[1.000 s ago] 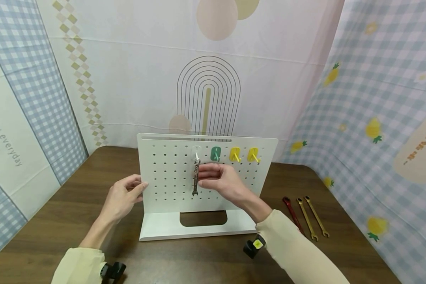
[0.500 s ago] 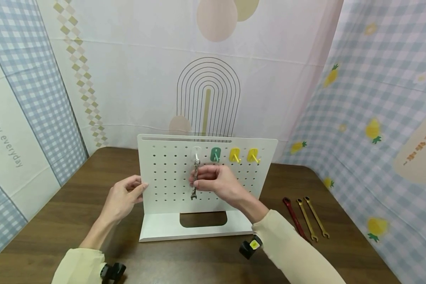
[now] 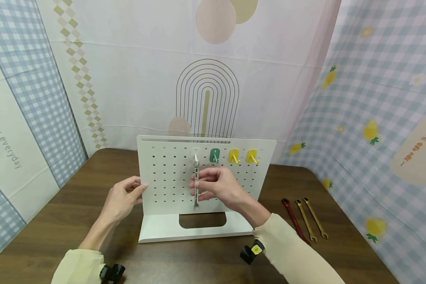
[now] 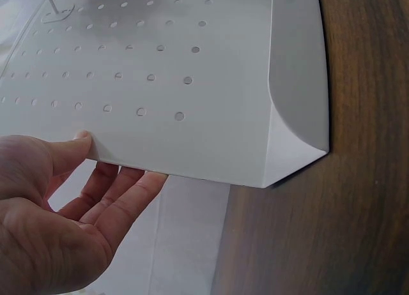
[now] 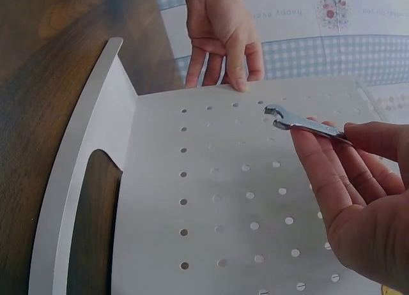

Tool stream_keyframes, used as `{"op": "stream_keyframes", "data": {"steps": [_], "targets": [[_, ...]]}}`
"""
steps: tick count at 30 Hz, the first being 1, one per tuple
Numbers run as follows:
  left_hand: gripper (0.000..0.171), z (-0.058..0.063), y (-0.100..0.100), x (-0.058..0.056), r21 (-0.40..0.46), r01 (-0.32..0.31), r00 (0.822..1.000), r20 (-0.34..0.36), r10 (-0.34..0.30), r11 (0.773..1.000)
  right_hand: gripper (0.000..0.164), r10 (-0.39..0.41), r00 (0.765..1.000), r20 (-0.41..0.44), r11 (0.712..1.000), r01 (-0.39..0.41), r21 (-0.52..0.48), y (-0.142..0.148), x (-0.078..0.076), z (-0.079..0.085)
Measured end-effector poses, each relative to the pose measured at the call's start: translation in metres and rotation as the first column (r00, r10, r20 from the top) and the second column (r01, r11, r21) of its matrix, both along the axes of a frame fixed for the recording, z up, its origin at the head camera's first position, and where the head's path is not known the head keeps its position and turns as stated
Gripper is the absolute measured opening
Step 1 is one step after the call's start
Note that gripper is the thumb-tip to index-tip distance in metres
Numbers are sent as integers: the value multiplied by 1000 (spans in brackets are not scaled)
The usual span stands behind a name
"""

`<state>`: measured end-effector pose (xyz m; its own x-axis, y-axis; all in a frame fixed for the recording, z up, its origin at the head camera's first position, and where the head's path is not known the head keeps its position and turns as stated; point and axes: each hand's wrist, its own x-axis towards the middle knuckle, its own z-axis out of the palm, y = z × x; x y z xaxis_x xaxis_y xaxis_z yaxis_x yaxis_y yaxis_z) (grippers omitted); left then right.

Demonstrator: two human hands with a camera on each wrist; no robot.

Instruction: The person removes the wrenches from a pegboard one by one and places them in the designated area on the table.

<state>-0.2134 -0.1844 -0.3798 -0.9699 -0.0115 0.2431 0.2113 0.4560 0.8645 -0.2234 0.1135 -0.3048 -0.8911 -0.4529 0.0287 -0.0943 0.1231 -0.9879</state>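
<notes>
A white pegboard (image 3: 170,189) stands upright on its base. My left hand (image 3: 120,199) holds its left edge, thumb on the front face and fingers behind, as the left wrist view (image 4: 70,212) also shows. My right hand (image 3: 221,185) pinches a silver combination wrench (image 3: 197,185) between thumb and fingers, in front of the board. The wrench's ring end is at the tip of a white hook (image 3: 196,154); whether it is still on the hook I cannot tell. In the right wrist view its open jaw end (image 5: 281,116) points out past the fingers.
To the right of the white hook are a green hook (image 3: 215,156) and two yellow hooks, one being the nearer yellow hook (image 3: 234,156). A red wrench (image 3: 294,219) and two gold wrenches, including the outer gold wrench (image 3: 316,217), lie on the wooden table (image 3: 170,262) at right.
My right hand's fingers have moved left from beside the wrench to pinch it around the middle. The wrench's lower end now sits lower in the head view. My left hand has stayed put.
</notes>
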Motion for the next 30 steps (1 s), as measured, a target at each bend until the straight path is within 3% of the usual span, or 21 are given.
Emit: {"op": "stream_keyframes", "data": {"steps": [20,30], "targets": [[16,-1,0,-1,6,1,1000,-1,-1,1000,37,-1,998,65,997,6,-71,-2,8,9],[15,-1,0,0,8,2,1000,-4,-2,1000,43,34,990,139,992,-17,-123,0,11,14]]}}
